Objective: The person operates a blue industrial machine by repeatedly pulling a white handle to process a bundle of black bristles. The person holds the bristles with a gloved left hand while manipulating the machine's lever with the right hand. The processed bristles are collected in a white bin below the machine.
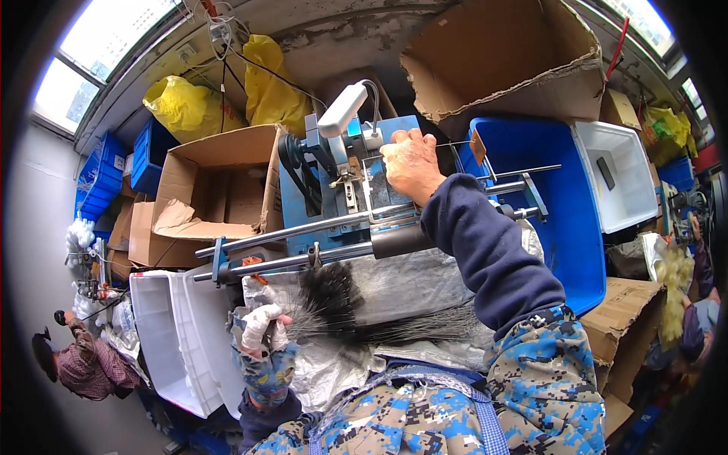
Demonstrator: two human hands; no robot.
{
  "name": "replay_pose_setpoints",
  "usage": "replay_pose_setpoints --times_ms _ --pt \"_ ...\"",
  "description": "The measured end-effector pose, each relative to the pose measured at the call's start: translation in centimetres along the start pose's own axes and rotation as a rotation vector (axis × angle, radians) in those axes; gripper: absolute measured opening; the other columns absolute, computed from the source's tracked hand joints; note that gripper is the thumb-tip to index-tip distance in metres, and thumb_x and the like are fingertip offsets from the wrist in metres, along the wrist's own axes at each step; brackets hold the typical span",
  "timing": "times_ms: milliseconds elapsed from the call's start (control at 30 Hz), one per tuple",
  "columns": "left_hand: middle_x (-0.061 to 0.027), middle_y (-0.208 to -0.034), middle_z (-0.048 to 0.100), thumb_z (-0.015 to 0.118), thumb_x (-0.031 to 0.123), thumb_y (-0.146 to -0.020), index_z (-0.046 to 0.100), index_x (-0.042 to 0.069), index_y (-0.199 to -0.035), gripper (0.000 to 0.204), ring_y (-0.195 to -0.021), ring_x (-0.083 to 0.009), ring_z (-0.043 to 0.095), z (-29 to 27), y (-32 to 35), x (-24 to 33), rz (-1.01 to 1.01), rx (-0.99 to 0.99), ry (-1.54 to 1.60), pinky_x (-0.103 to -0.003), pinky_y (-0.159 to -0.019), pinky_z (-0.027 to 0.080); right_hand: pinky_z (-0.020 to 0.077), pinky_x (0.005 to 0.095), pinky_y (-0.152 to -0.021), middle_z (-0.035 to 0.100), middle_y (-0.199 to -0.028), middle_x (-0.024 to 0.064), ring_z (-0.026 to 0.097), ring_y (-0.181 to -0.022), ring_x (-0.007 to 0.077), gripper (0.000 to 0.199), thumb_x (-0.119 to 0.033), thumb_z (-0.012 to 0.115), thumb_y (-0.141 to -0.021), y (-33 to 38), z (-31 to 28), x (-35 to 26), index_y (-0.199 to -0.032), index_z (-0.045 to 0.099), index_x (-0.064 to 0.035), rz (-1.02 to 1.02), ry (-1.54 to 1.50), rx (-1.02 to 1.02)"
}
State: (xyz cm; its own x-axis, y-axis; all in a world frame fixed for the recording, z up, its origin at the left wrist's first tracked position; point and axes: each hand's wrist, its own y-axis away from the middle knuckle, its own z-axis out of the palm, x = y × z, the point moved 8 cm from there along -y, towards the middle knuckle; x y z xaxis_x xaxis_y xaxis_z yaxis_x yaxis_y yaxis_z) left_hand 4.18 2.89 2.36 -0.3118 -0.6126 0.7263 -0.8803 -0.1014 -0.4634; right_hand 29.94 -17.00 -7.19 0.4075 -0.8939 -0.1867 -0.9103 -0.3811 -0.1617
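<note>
My right hand (413, 164) is closed, fingers curled, over the blue machine (326, 227). A thin metal rod (455, 143) shows on both sides of its fingers. My left hand (262, 331), its fingers wrapped in white and its wrist in a patterned sleeve, is curled low on the left. Beside it, thin dark wires (425, 324) with a bushy black bristle mass (330, 294) lie across my lap on a whitish sheet (318, 371). What the left fingers hold, if anything, is too small to make out.
Two steel rails (303, 263) cross before me. An open carton (220, 186) and white bins (171, 334) stand left. A blue tub (561, 250), a white tray (618, 178) and a large carton (500, 61) are right and behind. A person (91, 356) sits far left, another (701, 318) far right.
</note>
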Motion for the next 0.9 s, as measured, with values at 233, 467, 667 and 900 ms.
replay_pose_setpoints --times_ms 233,467,667,900 --pt "-0.0132 -0.090 0.060 0.055 -0.005 -0.082 0.039 0.008 -0.126 0.049 -0.060 -0.0150 0.057 -2.3 -0.3 -1.0 -0.091 0.238 0.278 -0.024 -0.048 0.047 0.0356 0.0439 -0.085 0.033 -0.126 0.0167 0.037 -0.111 0.0310 0.055 -0.032 0.067 -0.071 4.5 -1.8 0.3 -0.111 0.053 0.0031 -0.060 -0.049 0.095" --pt "-0.0130 -0.087 0.060 0.054 -0.009 -0.081 0.043 0.008 -0.121 0.045 -0.062 -0.0171 0.059 0.0 -0.4 -0.2 -0.109 0.146 0.384 -0.025 -0.050 0.050 0.0461 0.0392 -0.074 0.044 -0.109 0.0160 0.048 -0.097 0.0295 0.059 -0.031 0.062 -0.078 4.2 -0.6 -1.3 -0.120 0.043 0.0061 0.006 -0.097 -0.029" --pt "-0.0144 -0.087 0.060 0.053 -0.010 -0.079 0.042 0.007 -0.122 0.048 -0.060 -0.0171 0.059 0.2 -0.1 -0.7 -0.155 0.130 0.421 -0.024 -0.046 0.050 0.0500 0.0367 -0.067 0.050 -0.096 0.0181 0.054 -0.087 0.0301 0.048 -0.029 0.060 -0.079 3.0 0.5 -5.8 -0.108 0.046 0.0070 -0.043 -0.188 0.066" --pt "-0.0135 -0.085 0.060 0.054 -0.008 -0.080 0.042 0.007 -0.122 0.046 -0.059 -0.0166 0.058 0.0 -0.1 -0.5 -0.133 0.117 0.405 -0.024 -0.046 0.049 0.0464 0.0380 -0.074 0.048 -0.097 0.0196 0.052 -0.088 0.0311 0.040 -0.025 0.060 -0.078 3.9 -0.8 -4.1 -0.098 0.053 0.0089 -0.218 -0.083 0.037"
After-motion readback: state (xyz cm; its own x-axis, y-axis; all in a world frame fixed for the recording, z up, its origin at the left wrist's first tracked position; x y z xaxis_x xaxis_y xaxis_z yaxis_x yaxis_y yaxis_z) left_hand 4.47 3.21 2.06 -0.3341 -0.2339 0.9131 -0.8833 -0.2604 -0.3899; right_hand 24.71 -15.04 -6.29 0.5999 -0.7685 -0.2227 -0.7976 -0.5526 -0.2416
